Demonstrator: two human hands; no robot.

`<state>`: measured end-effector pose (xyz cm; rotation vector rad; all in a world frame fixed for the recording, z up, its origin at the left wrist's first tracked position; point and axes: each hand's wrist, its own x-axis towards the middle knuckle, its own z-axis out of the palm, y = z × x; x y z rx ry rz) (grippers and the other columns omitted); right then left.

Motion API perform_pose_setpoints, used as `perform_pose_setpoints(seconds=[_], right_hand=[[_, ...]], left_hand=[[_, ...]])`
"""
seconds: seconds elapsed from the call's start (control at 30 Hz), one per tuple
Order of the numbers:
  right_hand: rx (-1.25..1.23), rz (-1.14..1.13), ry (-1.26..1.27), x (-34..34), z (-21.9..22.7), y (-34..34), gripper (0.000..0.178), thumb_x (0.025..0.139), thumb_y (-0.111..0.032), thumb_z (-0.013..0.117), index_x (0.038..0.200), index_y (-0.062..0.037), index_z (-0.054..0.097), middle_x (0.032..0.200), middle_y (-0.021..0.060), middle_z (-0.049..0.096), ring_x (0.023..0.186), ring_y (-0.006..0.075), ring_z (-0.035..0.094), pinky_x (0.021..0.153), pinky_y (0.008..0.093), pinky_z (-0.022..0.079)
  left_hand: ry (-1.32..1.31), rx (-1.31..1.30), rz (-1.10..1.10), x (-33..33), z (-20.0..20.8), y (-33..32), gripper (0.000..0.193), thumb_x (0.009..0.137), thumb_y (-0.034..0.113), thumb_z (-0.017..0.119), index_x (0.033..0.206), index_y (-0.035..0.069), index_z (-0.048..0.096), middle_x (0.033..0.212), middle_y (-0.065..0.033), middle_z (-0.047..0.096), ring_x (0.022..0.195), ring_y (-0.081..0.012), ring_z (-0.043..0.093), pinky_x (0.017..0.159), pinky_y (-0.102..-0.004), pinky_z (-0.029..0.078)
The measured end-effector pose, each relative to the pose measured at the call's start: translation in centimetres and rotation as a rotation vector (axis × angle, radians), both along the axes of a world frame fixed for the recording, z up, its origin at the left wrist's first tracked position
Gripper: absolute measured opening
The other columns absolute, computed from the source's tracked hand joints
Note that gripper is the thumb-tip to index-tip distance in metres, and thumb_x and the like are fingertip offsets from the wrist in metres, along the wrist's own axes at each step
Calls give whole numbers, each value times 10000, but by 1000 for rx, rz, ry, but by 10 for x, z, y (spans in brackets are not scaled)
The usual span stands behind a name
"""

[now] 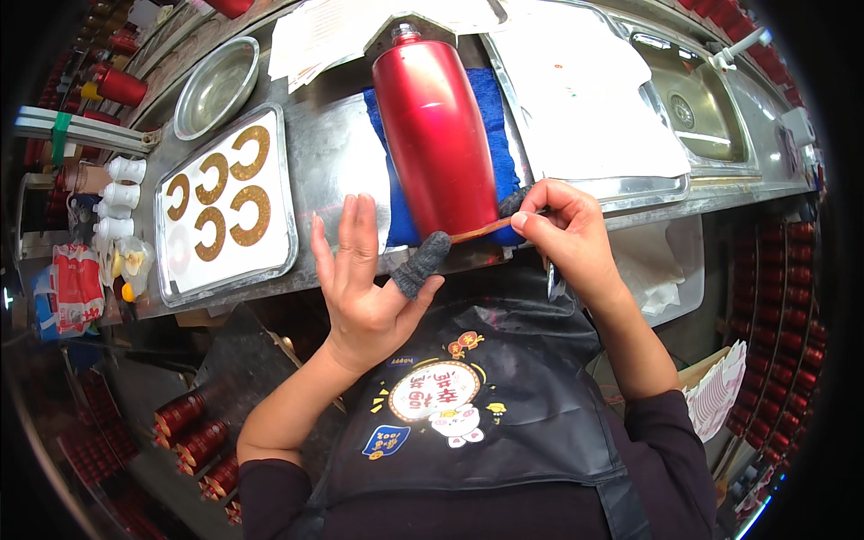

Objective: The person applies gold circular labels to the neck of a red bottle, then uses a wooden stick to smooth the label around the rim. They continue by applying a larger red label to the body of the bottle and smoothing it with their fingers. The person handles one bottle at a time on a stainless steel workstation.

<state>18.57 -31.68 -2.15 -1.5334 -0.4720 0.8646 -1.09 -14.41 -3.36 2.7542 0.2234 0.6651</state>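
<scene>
Strip (481, 231), at btl (436, 135) base, btwn L hand (371, 301) & R hand (571, 238)

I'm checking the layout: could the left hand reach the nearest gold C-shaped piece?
Probably yes: the gold piece lies uncovered on the tray, with nothing showing between it and the left hand, though one finger is at the bottle.

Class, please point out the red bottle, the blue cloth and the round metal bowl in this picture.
Red bottle (436, 139): head view, on the middle of its body.
Blue cloth (495, 130): head view, on the part showing right of the bottle.
Round metal bowl (216, 88): head view, on its inner surface.
</scene>
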Motion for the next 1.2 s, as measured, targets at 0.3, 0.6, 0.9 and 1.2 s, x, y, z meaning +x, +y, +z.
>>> perform_pose_setpoints(seconds=[0.3,0.6,0.9,1.2], right_hand=[[12,18,21,2,-3,1,107,900,-69,710,836,-30,633,774,-38,615,638,-5,504,563,171,381],[36,36,0,1,-9,3,98,911,-58,703,840,-24,646,790,-47,626,652,-15,513,570,168,384],[-49,104,-31,2,-1,1,71,889,-67,719,877,-15,672,826,-52,606,670,-20,469,587,153,354],[-26,97,2,-1,22,-2,91,871,-58,707,823,-31,634,781,-60,564,648,-23,460,575,162,337]], left_hand=[[60,171,-111,13,31,8,446,732,237,838,1168,189,758,1582,-323,323,1404,-491,428,1125,-694,216],[-7,210,-168,46,48,-6,267,686,190,823,939,139,754,1466,-244,532,1266,-503,555,1103,-718,254],[-257,-98,-98,57,11,3,662,667,126,873,1285,5,670,1451,-204,563,1381,-424,494,1107,-642,335],[-137,-214,-96,3,-15,4,496,767,146,850,1202,-38,697,1504,-267,480,1365,-462,495,1119,-656,301]])
